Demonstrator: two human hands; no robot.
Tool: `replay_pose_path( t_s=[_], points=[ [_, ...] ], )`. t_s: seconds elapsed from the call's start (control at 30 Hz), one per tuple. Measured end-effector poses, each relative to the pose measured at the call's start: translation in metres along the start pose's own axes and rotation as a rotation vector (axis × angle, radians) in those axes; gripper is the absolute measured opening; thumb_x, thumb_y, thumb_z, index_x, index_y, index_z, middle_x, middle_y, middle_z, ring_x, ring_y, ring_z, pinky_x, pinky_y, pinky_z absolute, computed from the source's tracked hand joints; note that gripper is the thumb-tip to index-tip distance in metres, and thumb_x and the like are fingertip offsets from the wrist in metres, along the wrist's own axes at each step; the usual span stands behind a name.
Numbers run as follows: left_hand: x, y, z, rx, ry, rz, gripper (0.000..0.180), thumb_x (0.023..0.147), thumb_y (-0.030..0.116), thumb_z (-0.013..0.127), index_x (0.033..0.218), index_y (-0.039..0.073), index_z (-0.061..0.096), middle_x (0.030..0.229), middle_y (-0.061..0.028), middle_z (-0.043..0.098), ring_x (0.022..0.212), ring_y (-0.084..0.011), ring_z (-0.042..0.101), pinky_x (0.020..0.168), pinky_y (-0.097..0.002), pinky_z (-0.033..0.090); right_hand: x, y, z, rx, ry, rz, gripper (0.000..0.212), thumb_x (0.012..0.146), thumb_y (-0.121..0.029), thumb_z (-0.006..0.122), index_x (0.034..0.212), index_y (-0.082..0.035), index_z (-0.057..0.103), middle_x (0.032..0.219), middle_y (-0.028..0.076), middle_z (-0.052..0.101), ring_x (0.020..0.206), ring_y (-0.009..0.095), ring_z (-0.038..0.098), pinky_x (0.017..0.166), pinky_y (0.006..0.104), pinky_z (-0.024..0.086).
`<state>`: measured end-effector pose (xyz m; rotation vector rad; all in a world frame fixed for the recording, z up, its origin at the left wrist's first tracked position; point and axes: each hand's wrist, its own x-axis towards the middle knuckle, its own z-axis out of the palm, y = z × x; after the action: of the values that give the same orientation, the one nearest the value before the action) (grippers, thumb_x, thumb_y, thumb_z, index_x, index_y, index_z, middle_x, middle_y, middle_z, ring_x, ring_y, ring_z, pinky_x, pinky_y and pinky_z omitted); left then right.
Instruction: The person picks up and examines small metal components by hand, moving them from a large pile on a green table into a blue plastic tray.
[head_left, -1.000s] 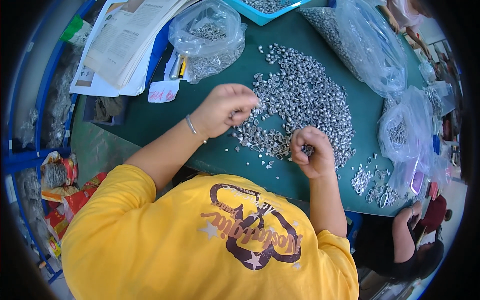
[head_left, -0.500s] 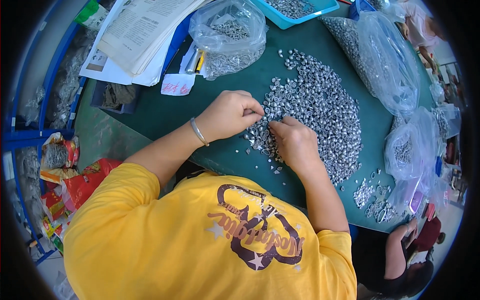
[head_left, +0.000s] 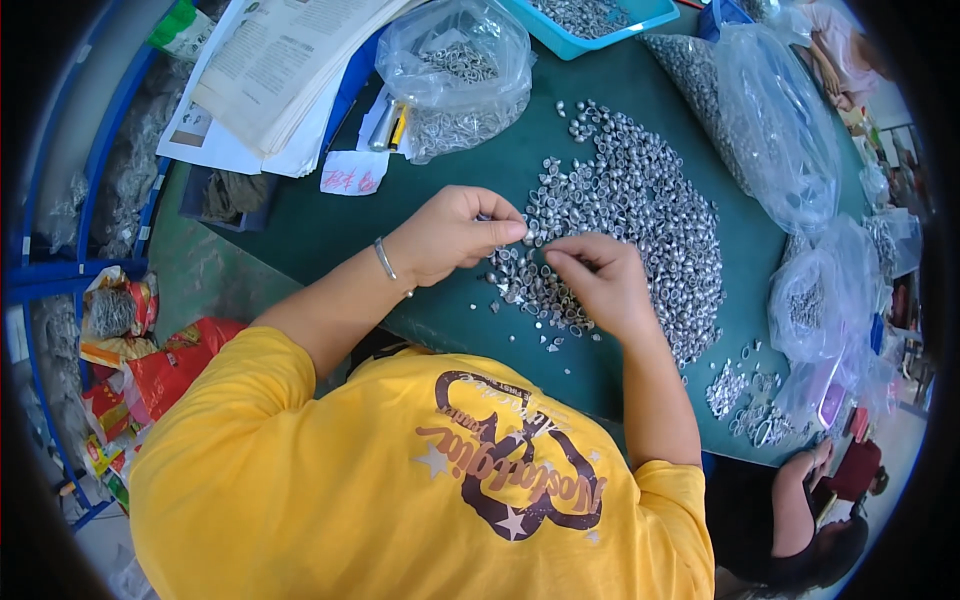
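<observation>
Glossy, metallic-looking pieces (head_left: 640,200), small and cup-like, lay heaped on the green table (head_left: 545,80). At their left edge, left hand (head_left: 448,235) pinched, right hand (head_left: 608,280) curled, just apart; could not tell whether either gripped one.

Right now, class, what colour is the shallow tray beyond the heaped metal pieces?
The tray is light turquoise blue, best seen from the head.
</observation>
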<state>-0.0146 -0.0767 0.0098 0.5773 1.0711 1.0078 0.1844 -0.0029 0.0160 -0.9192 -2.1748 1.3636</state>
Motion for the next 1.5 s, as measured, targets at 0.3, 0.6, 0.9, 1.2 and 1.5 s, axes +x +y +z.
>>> replay_pose_path(
  t_s=[0.3, 0.6, 0.9, 1.2, 1.5],
  points=[
    [0.003, -0.006, -0.007, -0.433, -0.209, -0.103, 0.01, 0.09, 0.014, 0.051, 0.087, 0.005, 0.054, 0.066, 0.0026, 0.043, 0.05, -0.0024, 0.035, 0.04, -0.0144, 0.026, 0.005, 0.005, 0.011, -0.59, -0.056, -0.343, 0.011, 0.074, -0.001, 0.059, 0.081, -0.006, 0.065, 0.069, 0.008, 0.056, 0.06, 0.024, 0.06, 0.053, 0.0351, 0.048],
    [0.003, 0.008, -0.018, -0.17, 0.004, -0.005, 0.004, 0.076, 0.005, 0.06, 0.078, 0.002, 0.06, 0.063, -0.0032, 0.05, 0.052, -0.0119, 0.047, 0.042, -0.0193, 0.035, 0.014, 0.004, -0.023, 0.733, -0.118, 0.305, 0.011, 0.079, -0.006, 0.06, 0.084, 0.003, 0.062, 0.066, 0.006, 0.058, 0.046, 0.01, 0.046, 0.042, 0.0202, 0.034],
    [0.013, -0.008, 0.003, 1.212, 0.217, 0.596, 0.011, 0.07, 0.013, 0.069, 0.074, 0.003, 0.066, 0.07, -0.01, 0.057, 0.065, -0.0263, 0.058, 0.06, -0.0334, 0.047, 0.026, 0.002, 0.014, -0.558, 0.067, -0.209, 0.008, 0.076, -0.012, 0.061, 0.078, -0.004, 0.063, 0.075, 0.013, 0.061, 0.066, 0.032, 0.06, 0.059, 0.0393, 0.049],
    [0.015, -0.008, 0.0, 1.084, 0.306, 0.619, 0.006, 0.072, 0.008, 0.067, 0.075, 0.003, 0.064, 0.072, -0.0094, 0.055, 0.064, -0.0223, 0.057, 0.059, -0.0306, 0.046, 0.029, -0.003, 0.012, -0.699, -0.007, -0.28, 0.004, 0.074, -0.008, 0.06, 0.077, -0.007, 0.062, 0.07, 0.011, 0.058, 0.062, 0.029, 0.059, 0.055, 0.0376, 0.048],
    [0.011, -0.005, -0.015, -0.525, -0.127, -0.074, 0.013, 0.09, 0.012, 0.052, 0.097, 0.002, 0.053, 0.089, -0.0063, 0.054, 0.063, -0.0055, 0.042, 0.042, -0.0137, 0.031, 0.022, 0.009, -0.008, 1.047, -0.207, 0.287, 0.009, 0.083, -0.005, 0.057, 0.088, 0.003, 0.058, 0.061, 0.002, 0.05, 0.042, 0.005, 0.034, 0.037, 0.018, 0.024]
  ],
)
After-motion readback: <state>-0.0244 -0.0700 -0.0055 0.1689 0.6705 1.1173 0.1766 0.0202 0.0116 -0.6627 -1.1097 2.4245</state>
